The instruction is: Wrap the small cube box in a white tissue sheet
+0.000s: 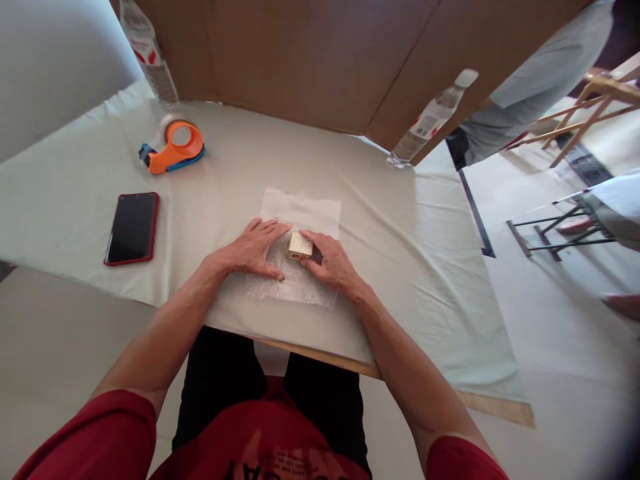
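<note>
A small cream-coloured box with printed text rests on a sheet of bubble wrap near the table's front edge. My right hand grips the box from its right side, thumb in front and fingers behind. To the left of the box, my left hand lies on the bubble wrap with fingers and thumb spread, apart from the box. Beyond both hands a white, paper-like part of the sheet lies flat; whether it joins the bubble wrap is hard to make out.
An orange and blue tape dispenser and a phone in a red case lie on the left. Plastic bottles stand at the back left and back right, beside a cardboard panel. Another person is beyond the panel at right.
</note>
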`<state>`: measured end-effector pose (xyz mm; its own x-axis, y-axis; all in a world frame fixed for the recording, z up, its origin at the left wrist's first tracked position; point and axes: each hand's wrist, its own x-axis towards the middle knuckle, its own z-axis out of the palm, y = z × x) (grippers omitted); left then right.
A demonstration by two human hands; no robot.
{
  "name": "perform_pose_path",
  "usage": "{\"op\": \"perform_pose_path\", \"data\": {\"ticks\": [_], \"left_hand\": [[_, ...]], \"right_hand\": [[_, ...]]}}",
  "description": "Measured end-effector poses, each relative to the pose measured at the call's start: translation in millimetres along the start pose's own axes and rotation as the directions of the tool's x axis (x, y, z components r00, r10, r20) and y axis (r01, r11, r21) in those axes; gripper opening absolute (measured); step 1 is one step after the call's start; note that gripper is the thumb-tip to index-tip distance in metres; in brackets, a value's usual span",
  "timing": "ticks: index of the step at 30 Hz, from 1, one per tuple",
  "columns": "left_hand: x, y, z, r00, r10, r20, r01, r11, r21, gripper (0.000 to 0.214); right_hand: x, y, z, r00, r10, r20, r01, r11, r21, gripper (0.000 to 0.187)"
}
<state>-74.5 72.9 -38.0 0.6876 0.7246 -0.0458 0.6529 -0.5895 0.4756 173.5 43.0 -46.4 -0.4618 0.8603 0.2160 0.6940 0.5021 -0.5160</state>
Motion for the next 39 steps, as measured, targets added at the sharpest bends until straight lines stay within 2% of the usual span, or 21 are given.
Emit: {"op": "perform_pose_path", "data": {"ticks": [4, 7, 10, 12, 13, 15, 18, 20, 22, 25, 29, 33, 35, 37, 39], "left_hand": [[-0.5, 0.5, -0.9, 1.0, 0.0, -0.001, 0.0, 1.0, -0.002, 0.114], [-1.0, -1.3, -1.3, 1.0, -0.012, -0.011, 0.012, 1.0, -0.022, 0.104], [-1.5, -3.8, -3.1, 0.998, -0.007, -0.07, 0.002, 0.998, -0.062, 0.083], [-1.6, -4.4, -4.8, 0.991, 0.003, -0.137, -0.015, 0.996, -0.088, 0.071], [-1.5, -4.3, -5.7, 0.985, 0.008, -0.17, -0.026, 0.995, -0.101, 0.067], [-1.3, -3.1, -7.2, 0.974, 0.02, -0.227, -0.051, 0.99, -0.133, 0.059], [-1.2, -0.1, -8.7, 0.964, 0.035, -0.265, -0.09, 0.976, -0.197, 0.052], [-1.7, 2.8, -10.1, 0.964, 0.04, -0.262, -0.104, 0.966, -0.236, 0.05], [-3.0, 6.8, -12.6, 0.965, 0.045, -0.257, -0.117, 0.955, -0.272, 0.049], [-6.0, 14.1, -18.8, 0.966, 0.027, -0.257, -0.123, 0.922, -0.368, 0.046], [-9.7, 20.5, -27.4, 0.972, 0.015, -0.233, -0.135, 0.85, -0.509, 0.05], [-10.0, 21.0, -29.7, 0.974, 0.017, -0.224, -0.131, 0.853, -0.506, 0.059], [-8.5, 21.9, -27.2, 0.976, -0.015, -0.218, -0.101, 0.854, -0.511, 0.06], [-5.5, 24.0, -22.0, 0.966, -0.094, -0.239, -0.048, 0.848, -0.528, 0.052], [-1.2, 26.5, -14.9, 0.933, -0.205, -0.294, 0.012, 0.838, -0.546, 0.038]], "right_hand": [[1.4, -0.3, 1.0, 1.0, 0.026, 0.01, -0.026, 1.0, 0.004, 0.057], [1.9, -0.6, -2.6, 1.0, -0.009, 0.013, 0.008, 0.997, 0.072, 0.06], [-2.0, -7.8, -19.3, 0.996, -0.015, -0.091, 0.028, 0.989, 0.146, 0.058], [-8.1, -19.3, -35.2, 0.985, -0.009, -0.171, 0.033, 0.99, 0.135, 0.043], [-12.4, -26.9, -42.1, 0.987, -0.026, -0.161, 0.046, 0.992, 0.117, 0.032], [-23.5, -43.3, -49.7, 0.992, -0.123, -0.021, 0.124, 0.99, 0.071, 0.021], [-43.1, -62.1, -39.5, 0.955, -0.232, 0.185, 0.256, 0.96, -0.117, 0.029], [-54.0, -66.3, -24.0, 0.947, -0.227, 0.228, 0.286, 0.919, -0.273, 0.024], [-59.6, -64.9, -11.3, 0.955, -0.23, 0.185, 0.284, 0.886, -0.365, 0.013], [-54.2, -60.9, -9.1, 0.972, -0.227, 0.063, 0.234, 0.895, -0.38, 0.021], [-28.3, -58.3, -29.8, 0.99, -0.14, -0.031, 0.122, 0.939, -0.321, 0.02], [-0.6, -46.8, -44.9, 0.994, -0.038, -0.099, 0.018, 0.98, -0.196, 0.016], [10.2, -36.9, -45.5, 0.995, 0.028, -0.098, -0.037, 0.995, -0.092, 0.013], [18.2, -27.4, -42.7, 0.993, 0.098, -0.066, -0.097, 0.995, 0.023, 0.009], [23.2, -20.2, -37.9, 0.986, 0.166, -0.02, -0.162, 0.977, 0.141, 0.009]]}}
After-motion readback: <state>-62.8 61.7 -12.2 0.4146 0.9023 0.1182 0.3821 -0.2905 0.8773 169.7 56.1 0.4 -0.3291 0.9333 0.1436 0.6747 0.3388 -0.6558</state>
